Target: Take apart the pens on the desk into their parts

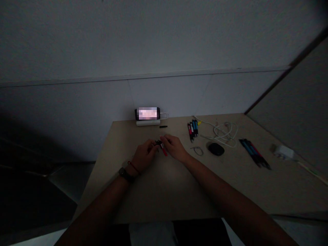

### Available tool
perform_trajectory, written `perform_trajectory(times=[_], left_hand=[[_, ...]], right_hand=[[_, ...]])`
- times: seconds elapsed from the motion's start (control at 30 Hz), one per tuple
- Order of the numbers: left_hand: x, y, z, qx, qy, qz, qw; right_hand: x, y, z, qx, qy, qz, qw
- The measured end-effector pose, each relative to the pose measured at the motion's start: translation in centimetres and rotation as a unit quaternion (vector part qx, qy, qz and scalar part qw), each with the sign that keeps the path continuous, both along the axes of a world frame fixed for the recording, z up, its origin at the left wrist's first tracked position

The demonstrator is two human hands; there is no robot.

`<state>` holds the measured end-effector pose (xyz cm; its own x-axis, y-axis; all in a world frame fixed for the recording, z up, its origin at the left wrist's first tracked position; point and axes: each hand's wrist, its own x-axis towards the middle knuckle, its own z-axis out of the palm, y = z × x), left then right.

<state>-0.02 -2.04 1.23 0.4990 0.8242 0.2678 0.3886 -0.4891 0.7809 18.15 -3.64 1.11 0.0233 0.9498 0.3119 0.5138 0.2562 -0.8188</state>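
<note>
The left hand (145, 155) and right hand (174, 146) are gripping a red-and-black pen (164, 150) at the desk's (159, 191) eleven o'clock, handling apparently being unfinished; from there, a pen cluster (191, 128) is lying at two o'clock, a pen bundle (255, 153) at three, completion unclear.

Tan table (164, 194), pens (192, 127), tangled white cable (214, 130)

Red-and-black pen (163, 148), tilted, loosely upright

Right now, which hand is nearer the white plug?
Right. The right hand is well left of the white plug; the left hand is farther left, beyond the right.
</note>
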Motion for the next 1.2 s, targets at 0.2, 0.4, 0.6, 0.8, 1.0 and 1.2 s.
perform_trajectory(times=[0.2, 0.4, 0.6, 0.8, 1.0, 1.2], left_hand=[[-0.03, 0.03, -0.16, 0.018, 0.031, -0.011, 0.999], [0.06, -0.01, -0.11, 0.005, 0.014, -0.009, 1.000], [0.05, 0.04, -0.24, 0.019, -0.004, 0.009, 1.000], [0.08, -0.12, 0.33, 0.027, 0.010, -0.011, 1.000], [0.00, -0.02, 0.10, 0.022, 0.027, -0.022, 0.999], [0.10, -0.09, 0.17, 0.003, -0.001, -0.007, 1.000]], right_hand=[[0.00, -0.10, -0.11, -0.002, -0.004, -0.001, 1.000], [-0.03, -0.15, 0.05, 0.005, 0.004, -0.002, 1.000], [0.00, -0.16, 0.04, 0.003, 0.006, -0.005, 1.000], [0.01, -0.22, 0.14, 0.003, 0.004, -0.009, 1.000], [0.03, -0.21, 0.13, 0.000, 0.019, -0.006, 1.000], [-0.06, -0.36, 0.23, -0.001, 0.036, 0.001, 0.999]])
